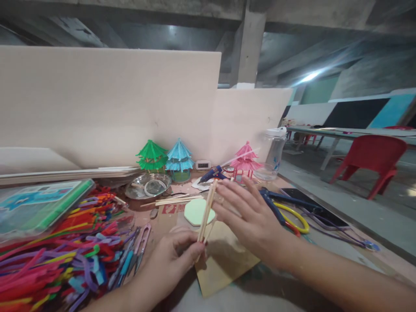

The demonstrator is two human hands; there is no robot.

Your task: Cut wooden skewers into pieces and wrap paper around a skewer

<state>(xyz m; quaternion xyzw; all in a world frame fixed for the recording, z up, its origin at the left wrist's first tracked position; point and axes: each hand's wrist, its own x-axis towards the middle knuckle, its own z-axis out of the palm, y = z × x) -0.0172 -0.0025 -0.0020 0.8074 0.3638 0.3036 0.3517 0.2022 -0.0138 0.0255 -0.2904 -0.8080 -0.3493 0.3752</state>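
Found left hand (177,258) over the near half of the surface (344,256), thumb and fingers pinched together on the lower ends of thin wooden sticks (207,210), held tilted. Found right hand (251,219) beside the sticks on the side of the right edge, fingers extended, gripping nothing visible, fingertips close to the upper ends; cannot tell whether touching. Noted behind the sticks a pale green octagon (192,212), and beneath the hands a brown sheet (227,268). Recorded loose sticks (178,199) toward the far edge, near a metal dish (138,182). Logged along the far edge a green model (151,155), a blue model (179,158) and a pink model (245,162), with a glue gun (209,174) nearest the pink one. Listed at the left edge a heap of pipe cleaners (86,271), toward the right edge a phone (329,218)
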